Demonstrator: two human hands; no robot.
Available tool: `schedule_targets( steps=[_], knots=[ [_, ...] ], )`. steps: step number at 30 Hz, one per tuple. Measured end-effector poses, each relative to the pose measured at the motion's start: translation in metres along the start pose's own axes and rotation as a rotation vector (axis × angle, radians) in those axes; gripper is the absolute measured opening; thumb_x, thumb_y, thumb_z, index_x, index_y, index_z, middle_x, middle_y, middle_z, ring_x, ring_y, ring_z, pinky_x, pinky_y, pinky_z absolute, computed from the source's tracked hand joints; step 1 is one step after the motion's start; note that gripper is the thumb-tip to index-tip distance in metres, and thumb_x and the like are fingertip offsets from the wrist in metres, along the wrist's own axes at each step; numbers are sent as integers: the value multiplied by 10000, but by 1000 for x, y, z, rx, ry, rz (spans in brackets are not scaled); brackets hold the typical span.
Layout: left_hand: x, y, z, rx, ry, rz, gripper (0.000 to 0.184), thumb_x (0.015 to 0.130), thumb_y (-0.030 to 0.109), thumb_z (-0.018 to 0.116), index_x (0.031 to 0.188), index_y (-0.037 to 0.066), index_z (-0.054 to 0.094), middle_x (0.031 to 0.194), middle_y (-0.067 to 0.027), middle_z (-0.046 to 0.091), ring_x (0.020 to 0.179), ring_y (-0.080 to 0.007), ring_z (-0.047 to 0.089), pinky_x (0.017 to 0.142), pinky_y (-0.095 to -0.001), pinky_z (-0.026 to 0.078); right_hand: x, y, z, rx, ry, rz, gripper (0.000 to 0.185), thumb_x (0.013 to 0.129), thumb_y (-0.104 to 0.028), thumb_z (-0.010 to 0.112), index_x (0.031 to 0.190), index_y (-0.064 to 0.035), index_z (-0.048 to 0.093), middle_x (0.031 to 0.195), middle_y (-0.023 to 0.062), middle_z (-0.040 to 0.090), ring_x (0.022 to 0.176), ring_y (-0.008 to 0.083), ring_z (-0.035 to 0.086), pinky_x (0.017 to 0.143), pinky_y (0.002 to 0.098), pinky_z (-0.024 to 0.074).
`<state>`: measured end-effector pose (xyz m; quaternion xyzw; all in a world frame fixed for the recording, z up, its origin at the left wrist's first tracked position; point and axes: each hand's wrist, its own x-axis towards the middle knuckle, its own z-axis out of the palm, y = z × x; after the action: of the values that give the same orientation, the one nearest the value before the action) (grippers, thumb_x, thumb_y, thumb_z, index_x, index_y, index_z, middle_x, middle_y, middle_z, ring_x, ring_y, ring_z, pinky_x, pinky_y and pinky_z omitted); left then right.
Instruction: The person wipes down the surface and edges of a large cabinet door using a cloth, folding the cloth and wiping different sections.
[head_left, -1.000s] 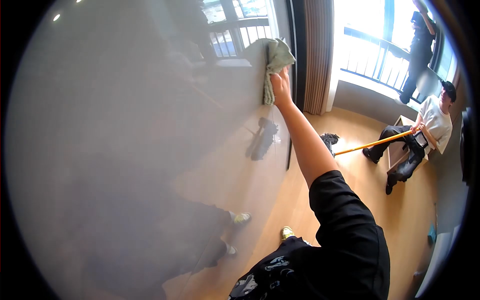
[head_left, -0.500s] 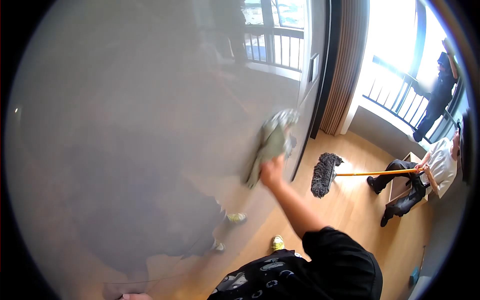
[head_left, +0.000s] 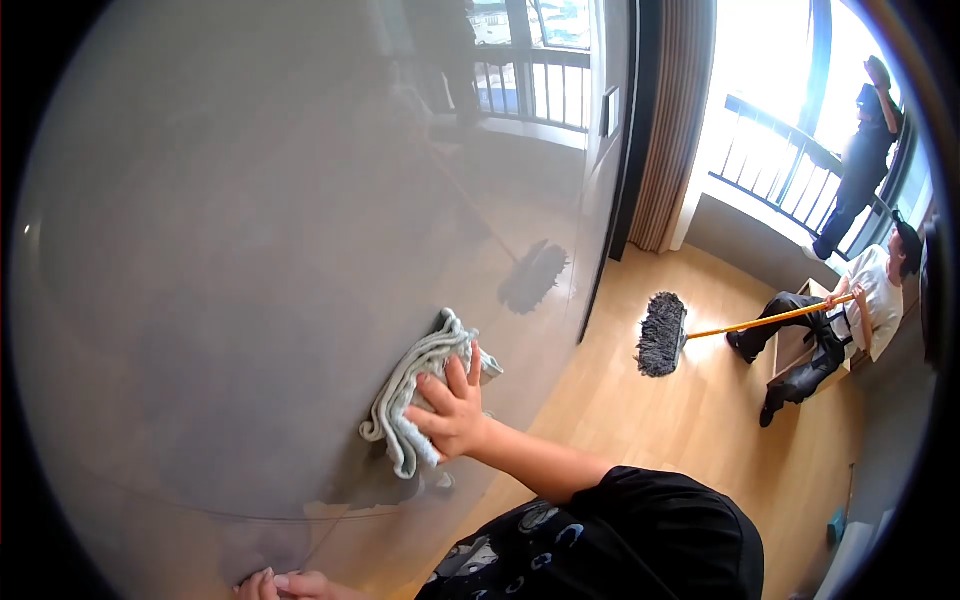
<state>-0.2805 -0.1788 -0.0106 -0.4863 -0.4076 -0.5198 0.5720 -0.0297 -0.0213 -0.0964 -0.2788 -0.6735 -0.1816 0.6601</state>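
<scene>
A folded pale grey-green cloth [head_left: 395, 400] is pressed flat to a large glossy grey panel [head_left: 250, 200]. My right hand [head_left: 455, 410] holds it there, its fingers spread over the folds. Low on the left, my left hand [head_left: 305, 586] is partly cut off by the frame edge. Its fingertips touch the panel beside their own reflection, and no object shows in them.
A seated person [head_left: 875, 300] on the right holds a grey fringed mop [head_left: 662, 335] by its orange handle over the wood floor [head_left: 600, 400]. Another person [head_left: 865, 160] stands at the window. A brown curtain [head_left: 670, 130] hangs beside the panel's dark edge.
My right hand has moved the cloth left and down across the panel, and its fingers have spread. More of my left hand shows. The mop head has shifted slightly, and its handle is more tilted.
</scene>
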Motion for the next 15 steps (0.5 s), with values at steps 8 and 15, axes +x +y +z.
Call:
schedule_targets(
  steps=[8, 15],
  knots=[
    [2, -3, -8, -73, -20, 23, 248, 1006, 260, 497, 836, 87, 550, 729, -27, 565, 703, -206, 516, 847, -405, 439, 0, 5, -4, -12, -6, 43, 655, 768, -569, 553, 1267, -151, 629, 1394, 195, 530, 1383, 516, 347, 1149, 705, 59],
    [-10, -8, -4, -98, 67, -10, 269, 1016, 270, 482, 838, 78, 544, 709, -31, 575, 698, -210, 517, 890, -435, 454, 17, 38, -17, -55, 78, 326, 712, 768, -292, 491, 1394, 49, 499, 1578, 289, 271, 1472, 532, 149, 1174, 633, 47]
  ],
)
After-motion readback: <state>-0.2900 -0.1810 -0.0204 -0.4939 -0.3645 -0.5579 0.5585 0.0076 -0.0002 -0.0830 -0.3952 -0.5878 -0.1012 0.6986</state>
